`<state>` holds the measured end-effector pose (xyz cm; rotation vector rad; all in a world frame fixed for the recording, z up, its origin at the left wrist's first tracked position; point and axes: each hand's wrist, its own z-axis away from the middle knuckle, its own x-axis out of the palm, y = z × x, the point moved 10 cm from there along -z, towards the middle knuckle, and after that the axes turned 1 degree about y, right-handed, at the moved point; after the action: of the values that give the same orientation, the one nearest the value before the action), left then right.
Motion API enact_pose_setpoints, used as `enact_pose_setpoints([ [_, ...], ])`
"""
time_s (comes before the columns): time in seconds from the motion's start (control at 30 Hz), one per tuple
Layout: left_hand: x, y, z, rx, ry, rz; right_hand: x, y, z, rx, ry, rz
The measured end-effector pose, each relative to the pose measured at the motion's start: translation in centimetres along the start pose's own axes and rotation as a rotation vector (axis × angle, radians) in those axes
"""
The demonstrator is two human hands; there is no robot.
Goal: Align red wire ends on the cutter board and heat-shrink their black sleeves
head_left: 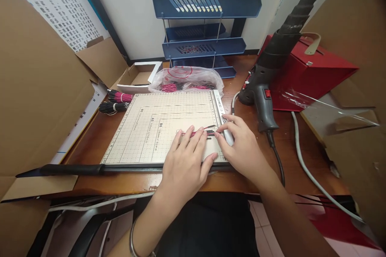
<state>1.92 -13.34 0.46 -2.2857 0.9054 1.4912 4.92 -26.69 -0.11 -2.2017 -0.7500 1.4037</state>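
A few thin red and black wires lie on the cream gridded board of a paper trimmer. My left hand rests flat over them, its fingers stretched out and pressing them to the board. Beside it, at the white ruler edge, my right hand pinches the wires' ends between thumb and forefinger. Part of the wires is hidden under my left fingers. The trimmer's black handle lies along the near edge.
Bundles of pink-red and black wires lie at the board's far left. Behind it are a plastic bag of wires, an open box and a blue rack. A heat gun and red box stand to the right.
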Motion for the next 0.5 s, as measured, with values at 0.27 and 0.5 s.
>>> enact_pose_setpoints([
  [0.27, 0.0, 0.1, -0.1, 0.009, 0.013, -0.007, 0.0, -0.3, -0.2, -0.060, 0.039, -0.013],
  [0.5, -1.0, -0.6, -0.4, -0.029, 0.103, 0.015, -1.3, -0.8, 0.4, 0.023, 0.149, 0.135],
])
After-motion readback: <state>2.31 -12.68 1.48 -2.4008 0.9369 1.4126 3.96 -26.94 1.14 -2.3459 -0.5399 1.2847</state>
